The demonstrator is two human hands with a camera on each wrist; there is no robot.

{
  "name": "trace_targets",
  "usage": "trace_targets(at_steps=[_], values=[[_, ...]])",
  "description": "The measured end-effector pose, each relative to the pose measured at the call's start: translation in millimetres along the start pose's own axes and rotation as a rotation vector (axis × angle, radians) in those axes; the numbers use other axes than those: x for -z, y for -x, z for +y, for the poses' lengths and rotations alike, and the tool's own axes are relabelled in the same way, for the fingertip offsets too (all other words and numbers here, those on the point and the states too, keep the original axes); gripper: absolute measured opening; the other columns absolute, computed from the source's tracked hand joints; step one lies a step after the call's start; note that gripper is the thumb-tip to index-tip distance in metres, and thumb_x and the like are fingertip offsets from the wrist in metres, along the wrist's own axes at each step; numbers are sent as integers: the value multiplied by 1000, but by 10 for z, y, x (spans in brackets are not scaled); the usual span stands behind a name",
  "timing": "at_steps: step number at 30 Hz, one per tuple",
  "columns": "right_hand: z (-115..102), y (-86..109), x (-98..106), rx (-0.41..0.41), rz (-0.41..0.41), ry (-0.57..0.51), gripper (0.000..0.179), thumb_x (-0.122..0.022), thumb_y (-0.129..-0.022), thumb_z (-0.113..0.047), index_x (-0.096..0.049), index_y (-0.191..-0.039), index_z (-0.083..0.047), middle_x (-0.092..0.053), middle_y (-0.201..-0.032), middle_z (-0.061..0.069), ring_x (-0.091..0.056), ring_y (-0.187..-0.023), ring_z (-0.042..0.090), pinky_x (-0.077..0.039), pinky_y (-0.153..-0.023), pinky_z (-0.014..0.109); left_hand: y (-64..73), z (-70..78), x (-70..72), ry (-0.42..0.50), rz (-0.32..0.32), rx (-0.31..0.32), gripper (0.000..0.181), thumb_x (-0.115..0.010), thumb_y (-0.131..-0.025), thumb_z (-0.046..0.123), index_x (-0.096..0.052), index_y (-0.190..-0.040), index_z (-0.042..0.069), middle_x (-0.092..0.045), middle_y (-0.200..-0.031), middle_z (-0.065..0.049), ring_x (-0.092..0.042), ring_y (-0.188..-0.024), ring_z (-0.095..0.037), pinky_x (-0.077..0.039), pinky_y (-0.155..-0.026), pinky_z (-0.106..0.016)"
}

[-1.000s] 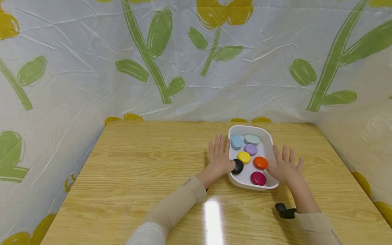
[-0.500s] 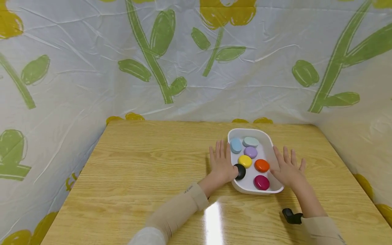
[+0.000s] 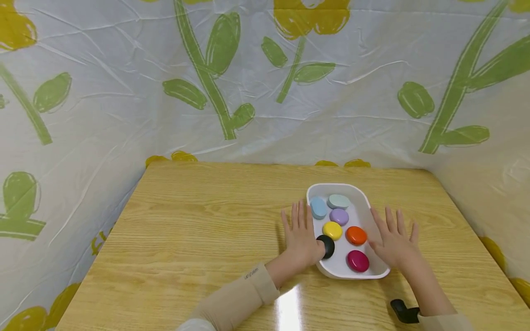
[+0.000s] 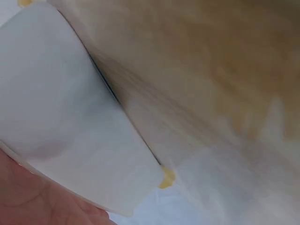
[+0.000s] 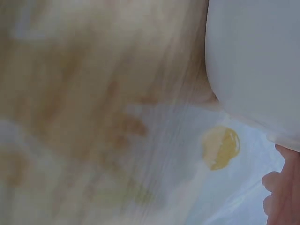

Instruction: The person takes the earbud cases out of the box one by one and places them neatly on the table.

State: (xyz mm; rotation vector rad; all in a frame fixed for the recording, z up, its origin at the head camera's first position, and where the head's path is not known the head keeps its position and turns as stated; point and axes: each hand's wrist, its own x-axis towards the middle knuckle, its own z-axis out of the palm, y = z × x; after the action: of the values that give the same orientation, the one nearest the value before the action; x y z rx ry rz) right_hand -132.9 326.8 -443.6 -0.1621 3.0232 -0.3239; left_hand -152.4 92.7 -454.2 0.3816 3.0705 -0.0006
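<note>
A white rounded tray (image 3: 339,270) sits on the table, holding several smooth, pebble-like pieces: light blue (image 3: 318,208), pale green (image 3: 338,201), purple (image 3: 339,216), yellow (image 3: 332,230), orange (image 3: 356,235), black (image 3: 329,247) and crimson (image 3: 358,261). Against its left side lies my left hand (image 3: 301,246), fingers straight and spread, thumb over the rim beside the black piece. My right hand (image 3: 395,243) presses the right side the same way, its thumb at the rim. Both wrist views show the tray's outer wall (image 4: 70,108) close up, with the right-hand fingers (image 5: 283,187) partly cut off.
The wooden table (image 3: 198,220) extends far to the left of the tray. Behind it and along both sides hangs a flower-printed sheet (image 3: 136,92). A black camera mount (image 3: 403,311) sits at my right wrist.
The tray has slid across the table toward me, with both hands moving along at its sides. It has turned slightly, and the pieces have kept nearly the same arrangement inside.
</note>
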Motion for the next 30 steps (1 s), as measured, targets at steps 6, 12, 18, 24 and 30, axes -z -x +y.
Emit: trace_targets(at_steps=[6,12,18,24,30], values=[[-29,103,-28,0,18,7,84,-53,-87,-27,6,-147,-22,7,-147,28,26,-130,41,30,-90,56,107,6,8,-6,-7,-5,82,-41,-83,48,-6,-148,12,-1,-153,-13,8,-139,-28,-1,-107,-55],[-59,224,-64,-10,21,15,85,-54,-87,-29,6,-147,-22,8,-148,27,26,-130,40,30,-90,57,200,15,-1,-44,-4,-23,83,-40,-82,49,-6,-148,12,-3,-153,-12,7,-139,-28,-3,-107,-55],[-76,320,-90,-6,36,22,85,-54,-87,-29,6,-147,-23,5,-147,28,28,-130,37,29,-90,58,295,16,-4,-46,11,-32,83,-42,-82,49,-8,-148,11,-4,-152,-13,7,-139,-29,-4,-107,-54],[-81,363,-108,-1,55,26,86,-55,-87,-29,6,-147,-23,4,-148,27,30,-130,35,30,-90,56,339,22,0,-26,13,-38,82,-42,-82,48,-9,-148,11,-5,-152,-12,6,-139,-29,-5,-107,-54],[-97,374,-112,-3,62,19,86,-55,-86,-28,5,-147,-23,3,-148,27,27,-131,37,30,-90,56,336,19,12,-31,5,-53,83,-42,-82,49,-7,-148,13,-2,-153,-10,8,-139,-28,-4,-107,-54]])
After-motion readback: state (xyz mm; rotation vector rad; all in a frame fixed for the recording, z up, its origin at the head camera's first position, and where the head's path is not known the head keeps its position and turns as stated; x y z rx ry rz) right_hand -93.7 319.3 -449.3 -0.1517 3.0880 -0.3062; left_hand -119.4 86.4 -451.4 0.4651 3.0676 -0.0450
